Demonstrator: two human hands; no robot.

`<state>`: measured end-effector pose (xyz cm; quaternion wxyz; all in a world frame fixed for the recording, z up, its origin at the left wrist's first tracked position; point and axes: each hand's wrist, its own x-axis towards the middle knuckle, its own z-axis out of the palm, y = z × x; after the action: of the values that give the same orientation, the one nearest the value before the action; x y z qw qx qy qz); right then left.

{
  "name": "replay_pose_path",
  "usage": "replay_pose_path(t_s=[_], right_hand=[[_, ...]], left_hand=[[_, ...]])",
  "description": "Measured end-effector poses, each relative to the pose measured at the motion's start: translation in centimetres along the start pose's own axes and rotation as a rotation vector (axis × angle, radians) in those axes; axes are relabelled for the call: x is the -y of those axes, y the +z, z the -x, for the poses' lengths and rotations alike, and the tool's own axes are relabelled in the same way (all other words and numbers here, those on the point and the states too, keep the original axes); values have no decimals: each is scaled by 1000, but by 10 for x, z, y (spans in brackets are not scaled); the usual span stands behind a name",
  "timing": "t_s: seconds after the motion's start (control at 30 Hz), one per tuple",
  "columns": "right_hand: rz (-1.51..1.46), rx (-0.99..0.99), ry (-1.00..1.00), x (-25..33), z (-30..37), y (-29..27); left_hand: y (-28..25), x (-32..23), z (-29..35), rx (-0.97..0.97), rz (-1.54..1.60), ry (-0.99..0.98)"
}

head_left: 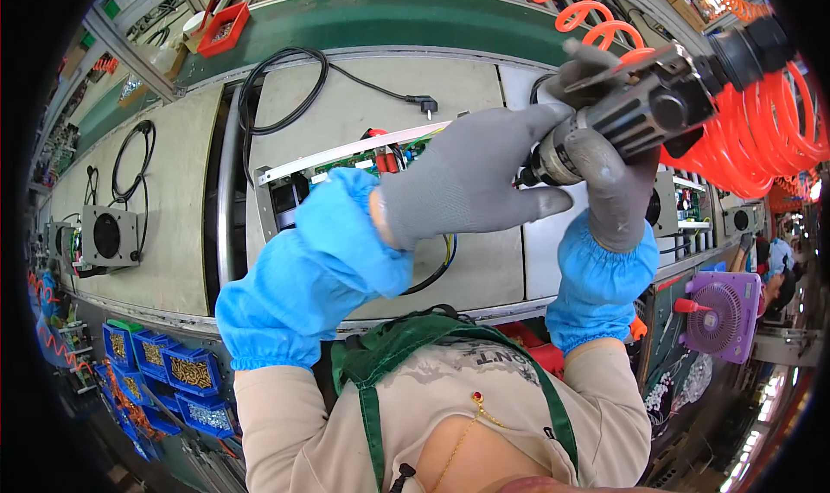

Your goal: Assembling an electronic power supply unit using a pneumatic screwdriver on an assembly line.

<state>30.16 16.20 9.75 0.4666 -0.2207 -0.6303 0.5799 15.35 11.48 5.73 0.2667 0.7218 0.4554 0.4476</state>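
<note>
My right hand point(616, 186), in a grey glove, is wrapped round a grey-and-black power screwdriver point(644, 113). The tool is tilted, its nose pointing down and left toward my other hand. My left hand point(467, 173), gloved the same way, has its thumb and index finger stretched out and apart on either side of the nose. The index finger lies against the tool's collar; the other fingertips are hidden. Under my left hand and sleeve is an open metal chassis point(290, 169) with a green circuit board point(346, 162), partly covered by my arm.
A black power cord point(245, 104) with a plug point(423, 104) lies behind the chassis. Red coiled air hoses point(743, 165) hang at right. Further fan-fitted units point(111, 235) stand left. Blue bins point(192, 370) of small fasteners sit lower left, a purple fan point(722, 316) lower right.
</note>
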Motion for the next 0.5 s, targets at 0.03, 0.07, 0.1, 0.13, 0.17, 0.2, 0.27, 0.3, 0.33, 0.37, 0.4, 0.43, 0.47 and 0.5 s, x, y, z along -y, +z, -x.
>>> replay_pose_path(t_s=[0.03,0.07,0.1,0.13,0.17,0.2,0.27,0.3,0.33,0.37,0.4,0.43,0.47,0.5], right_hand=[[142,-118,-134,0,2,0],[288,-243,-271,0,3,-3],[460,-408,-307,3,5,-15],[234,-414,-474,7,0,-21],[212,-367,-446,14,3,-22],[197,-322,-420,24,9,-25],[409,-286,-431,41,17,-34],[616,-244,-439,44,18,-36],[613,-242,-438,42,17,-35],[707,-243,-654,40,16,-36],[798,-241,-872,37,15,-36],[554,-260,-896,28,13,-33],[548,-257,-896,23,9,-26],[279,-237,-704,19,5,-19]], left_hand=[[7,2,0,-137,-146,108],[6,-1,-2,-136,-150,114],[3,-5,-4,-55,-94,38],[1,-7,-6,25,-38,-39],[2,-6,-6,27,-42,-41],[3,-6,-7,18,-74,7],[3,-7,-7,8,-108,51],[2,-8,-6,17,-144,41],[1,-9,-6,27,-180,33],[1,-11,-8,29,-180,38],[1,-12,-10,65,-183,9],[1,-13,-13,101,-187,-20],[0,-13,-12,98,-190,-24],[-1,-13,-12,96,-152,-29]])
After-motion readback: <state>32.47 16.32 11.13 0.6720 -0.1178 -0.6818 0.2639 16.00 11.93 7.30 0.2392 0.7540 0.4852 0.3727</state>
